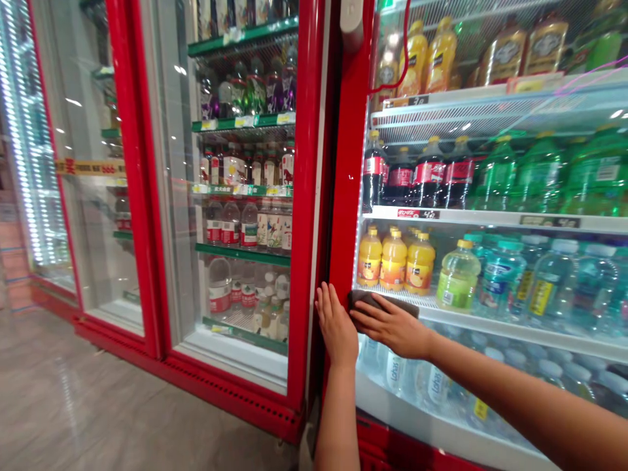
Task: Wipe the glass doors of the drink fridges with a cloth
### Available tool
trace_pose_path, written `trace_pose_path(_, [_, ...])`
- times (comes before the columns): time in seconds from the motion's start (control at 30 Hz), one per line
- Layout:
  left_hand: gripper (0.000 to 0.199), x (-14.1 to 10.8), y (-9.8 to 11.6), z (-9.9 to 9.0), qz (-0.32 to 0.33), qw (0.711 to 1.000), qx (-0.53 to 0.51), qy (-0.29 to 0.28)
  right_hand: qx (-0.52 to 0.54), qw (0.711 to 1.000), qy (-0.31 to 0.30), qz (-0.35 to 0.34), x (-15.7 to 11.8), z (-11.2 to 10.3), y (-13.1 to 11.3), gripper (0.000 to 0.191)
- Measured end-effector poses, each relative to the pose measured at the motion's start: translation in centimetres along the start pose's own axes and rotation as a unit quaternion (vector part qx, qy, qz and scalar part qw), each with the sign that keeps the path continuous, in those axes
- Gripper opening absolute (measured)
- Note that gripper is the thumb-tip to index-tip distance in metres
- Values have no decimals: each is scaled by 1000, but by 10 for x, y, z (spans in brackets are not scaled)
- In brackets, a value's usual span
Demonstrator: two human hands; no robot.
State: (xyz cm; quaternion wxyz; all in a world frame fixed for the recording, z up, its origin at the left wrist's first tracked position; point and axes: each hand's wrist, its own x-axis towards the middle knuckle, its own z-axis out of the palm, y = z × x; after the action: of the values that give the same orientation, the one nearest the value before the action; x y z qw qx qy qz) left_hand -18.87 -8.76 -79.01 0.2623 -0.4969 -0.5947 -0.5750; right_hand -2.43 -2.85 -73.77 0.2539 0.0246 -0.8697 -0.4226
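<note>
My right hand (392, 327) lies flat over a dark cloth (409, 309), pressing it on the glass door near the red frame (346, 216) of the right-hand fridge. Its fingers are stretched out and point left. My left hand (338, 324) rests with straight fingers pointing up against the left edge of that frame, holding nothing. The two hands are a little apart. Behind the glass stand orange juice bottles (392, 260), a green-labelled bottle (458, 276) and cola bottles (429, 171) on white shelves.
A second red-framed fridge (307, 196) with bottles on green-edged shelves stands to the left, past a narrow dark gap. Further left is another glass door with a yellow strip (93, 168). Grey tiled floor (122, 412) shows at the lower left.
</note>
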Motion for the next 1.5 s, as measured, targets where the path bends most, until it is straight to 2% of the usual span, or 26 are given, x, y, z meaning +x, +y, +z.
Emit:
trace_pose_path(0.07, [66,1,0,0,1,1000,0,0,8,1000,4,20,2,-5,9,41])
trace_pose_path(0.17, [69,1,4,2,5,1000,3,-8,-22,984,34,171,13,-20,30,51])
trace_pose_path(0.23, [70,1,8,2,4,1000,2,-11,-44,970,45,234,15,-23,30,57])
trace_pose_path(0.3, [70,1,11,2,1,1000,0,-3,-48,973,45,223,9,-17,15,58])
trace_pose_path(0.4, [65,2,14,0,-7,1000,0,29,-31,988,38,148,-3,-1,-10,53])
trace_pose_path(0.5, [61,4,19,0,-15,998,-4,62,-21,990,37,132,-7,0,-10,50])
trace_pose_path(0.57, [61,4,24,2,-15,997,-10,69,-29,979,50,194,-11,-9,1,52])
trace_pose_path(0.63, [61,3,30,5,-9,998,-14,66,-43,952,77,293,-22,-18,7,55])
trace_pose_path(0.7, [62,1,35,8,1,998,-16,56,-49,919,124,370,-40,-21,-1,54])
trace_pose_path(0.73, [62,0,38,9,6,999,-17,51,-47,910,150,384,-49,-20,-9,53])
trace_pose_path(0.77, [63,-1,40,10,11,999,-19,47,-41,909,168,379,-57,-16,-19,52])
trace_pose_path(0.83, [64,-2,45,12,20,999,-20,45,-28,926,169,336,-65,-8,-36,46])
trace_pose_path(0.93, [64,-3,49,17,35,998,-26,46,-26,955,109,273,-55,-4,-34,36])
trace_pose_path(1.0, [63,-4,51,21,43,998,-32,39,-47,950,92,294,-46,-13,-15,36])
trace_pose_path(1.1, [63,-4,54,25,51,997,-42,28,-76,912,100,389,-51,-30,7,46])
trace_pose_path(1.17, [63,-4,58,26,59,997,-47,25,-83,884,100,449,-69,-33,1,53])
trace_pose_path(1.23, [63,-3,63,27,71,996,-50,25,-78,872,92,474,-87,-27,-22,58])
trace_pose_path(1.3, [63,-4,69,27,81,995,-53,26,-65,887,73,452,-99,-17,-45,59])
trace_pose_path(1.37, [63,-6,76,29,90,994,-53,18,-53,913,51,402,-101,-11,-53,61])
trace_pose_path(1.43, [63,-10,82,34,111,993,-49,-1,-52,923,41,379,-99,-13,-42,66])
trace_pose_path(1.5, [65,-15,87,39,138,989,-41,-23,-66,910,60,405,-102,-23,-22,68])
